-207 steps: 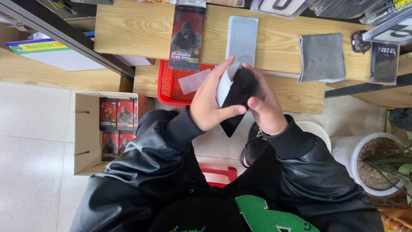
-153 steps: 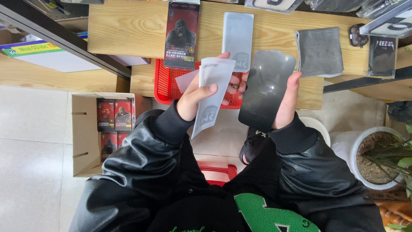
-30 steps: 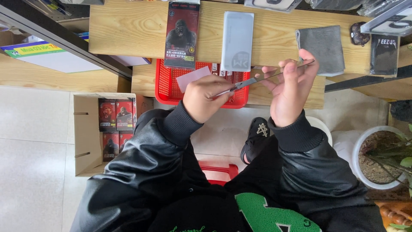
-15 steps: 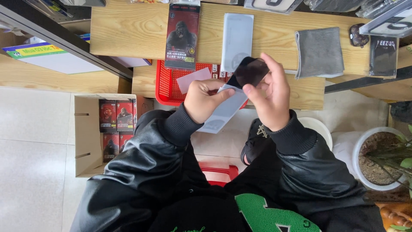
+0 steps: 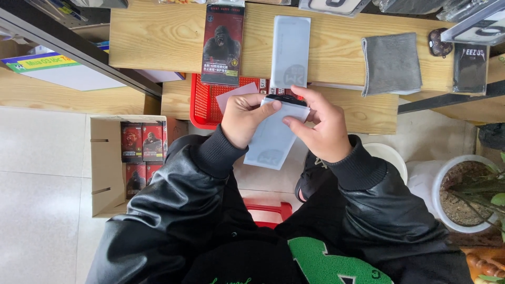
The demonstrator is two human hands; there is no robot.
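Both my hands hold a pale grey-blue flat sleeve (image 5: 273, 138) above my lap. My left hand (image 5: 243, 119) pinches its upper left corner. My right hand (image 5: 322, 126) grips its right edge with thumb on the face. A dark glass sheet (image 5: 285, 99) shows only as a thin black rim at the sleeve's top opening; the rest is hidden inside. A pink-white paper slip (image 5: 235, 97) pokes out behind my left hand.
A wooden bench (image 5: 158, 37) ahead carries a dark retail box with an ape picture (image 5: 223, 44), another grey sleeve (image 5: 290, 51), a grey cloth (image 5: 391, 64) and a black packet (image 5: 470, 68). A red basket (image 5: 206, 103) sits below. A cardboard carton of boxes (image 5: 126, 163) stands left, a plant pot (image 5: 463, 194) right.
The dark glass sheet, held bare and edge-on a second ago, has slid down into the sleeve. Both hands have closed in on the sleeve's top.
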